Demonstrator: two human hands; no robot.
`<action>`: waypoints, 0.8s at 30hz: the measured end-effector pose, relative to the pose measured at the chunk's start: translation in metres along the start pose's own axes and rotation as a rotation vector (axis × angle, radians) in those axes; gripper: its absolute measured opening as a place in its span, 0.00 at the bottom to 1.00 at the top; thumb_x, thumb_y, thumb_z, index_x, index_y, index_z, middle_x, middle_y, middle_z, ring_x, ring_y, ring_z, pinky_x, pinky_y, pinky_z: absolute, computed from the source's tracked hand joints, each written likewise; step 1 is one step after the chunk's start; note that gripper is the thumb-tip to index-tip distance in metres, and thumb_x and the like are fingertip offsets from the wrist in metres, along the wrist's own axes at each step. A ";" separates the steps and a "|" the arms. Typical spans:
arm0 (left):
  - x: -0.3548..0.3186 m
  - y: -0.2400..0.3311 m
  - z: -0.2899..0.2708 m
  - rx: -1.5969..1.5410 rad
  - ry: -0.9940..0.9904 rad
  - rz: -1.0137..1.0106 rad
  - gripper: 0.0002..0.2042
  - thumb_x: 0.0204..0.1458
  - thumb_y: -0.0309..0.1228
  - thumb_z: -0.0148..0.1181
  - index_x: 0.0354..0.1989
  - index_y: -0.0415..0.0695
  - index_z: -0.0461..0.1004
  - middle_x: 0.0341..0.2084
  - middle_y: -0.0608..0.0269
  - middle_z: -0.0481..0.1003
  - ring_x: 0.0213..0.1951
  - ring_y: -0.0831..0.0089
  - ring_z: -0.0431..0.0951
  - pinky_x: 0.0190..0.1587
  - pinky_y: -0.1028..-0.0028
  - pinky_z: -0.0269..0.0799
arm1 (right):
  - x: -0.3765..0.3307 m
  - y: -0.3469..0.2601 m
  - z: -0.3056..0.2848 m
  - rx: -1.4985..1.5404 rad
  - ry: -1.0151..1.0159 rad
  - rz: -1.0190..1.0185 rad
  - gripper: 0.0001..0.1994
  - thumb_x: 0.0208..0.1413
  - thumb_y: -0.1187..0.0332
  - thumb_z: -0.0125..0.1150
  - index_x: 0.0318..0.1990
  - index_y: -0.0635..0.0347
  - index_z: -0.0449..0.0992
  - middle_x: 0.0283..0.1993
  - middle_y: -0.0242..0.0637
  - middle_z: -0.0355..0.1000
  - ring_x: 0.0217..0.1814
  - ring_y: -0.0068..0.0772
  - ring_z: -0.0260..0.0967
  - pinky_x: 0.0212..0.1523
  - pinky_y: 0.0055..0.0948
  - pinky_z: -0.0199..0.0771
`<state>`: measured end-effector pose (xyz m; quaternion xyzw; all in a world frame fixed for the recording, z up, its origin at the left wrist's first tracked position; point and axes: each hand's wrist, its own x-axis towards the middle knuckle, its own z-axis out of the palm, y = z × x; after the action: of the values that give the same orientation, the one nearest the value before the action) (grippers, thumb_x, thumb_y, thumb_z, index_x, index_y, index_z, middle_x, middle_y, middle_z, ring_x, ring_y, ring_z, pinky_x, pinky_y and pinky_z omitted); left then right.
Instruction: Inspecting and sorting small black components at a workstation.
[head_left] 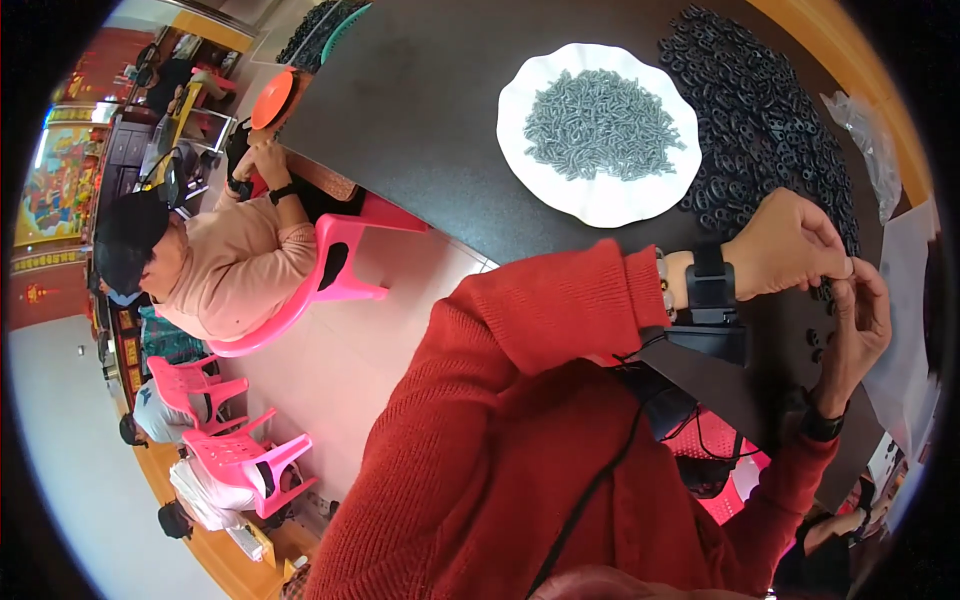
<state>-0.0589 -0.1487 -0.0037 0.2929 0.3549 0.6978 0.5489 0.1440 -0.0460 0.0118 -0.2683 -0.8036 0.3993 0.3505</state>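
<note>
My left hand [785, 243] and my right hand [860, 335] meet over the table's right side, fingertips pinched close together. Whatever small thing they hold is too hidden to make out. Beside my left hand spreads a heap of small black plastic parts [745, 110] with holes in them. A few loose black parts [814, 340] lie between my right hand and the table's near edge. Left of the heap stands a white plate [600, 208] with a wavy rim. Small grey screw-like metal pieces [600, 125] fill its middle.
The dark table [420, 100] runs to the far left. A clear plastic bag [868, 150] lies at its right edge. Another person [235, 260] sits on a pink chair [335, 265] at left, near an orange dish [272, 98]. More pink chairs [240, 455] stand behind.
</note>
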 end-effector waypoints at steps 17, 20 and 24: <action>0.089 -0.038 0.044 0.160 -0.058 -0.222 0.10 0.67 0.34 0.68 0.46 0.39 0.87 0.37 0.61 0.88 0.31 0.85 0.77 0.35 0.81 0.73 | 0.055 0.068 -0.075 0.190 -0.147 -0.125 0.10 0.70 0.73 0.68 0.54 0.66 0.85 0.44 0.32 0.79 0.47 0.22 0.75 0.50 0.24 0.73; 0.096 -0.044 0.054 0.153 -0.079 -0.248 0.11 0.68 0.34 0.67 0.46 0.39 0.87 0.37 0.59 0.88 0.30 0.84 0.76 0.35 0.80 0.73 | 0.055 0.074 -0.091 0.238 -0.154 -0.142 0.11 0.69 0.69 0.71 0.53 0.65 0.85 0.45 0.32 0.79 0.45 0.21 0.74 0.49 0.25 0.73; 0.102 -0.046 0.067 0.114 -0.080 -0.246 0.10 0.68 0.32 0.65 0.43 0.39 0.88 0.39 0.58 0.89 0.30 0.86 0.76 0.35 0.81 0.73 | 0.060 0.082 -0.109 0.192 -0.126 -0.189 0.12 0.67 0.66 0.73 0.52 0.63 0.86 0.42 0.31 0.79 0.43 0.22 0.73 0.47 0.26 0.72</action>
<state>-0.0024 -0.0310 -0.0004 0.3055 0.4049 0.5917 0.6266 0.2043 0.0899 0.0119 -0.1308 -0.8039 0.4556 0.3593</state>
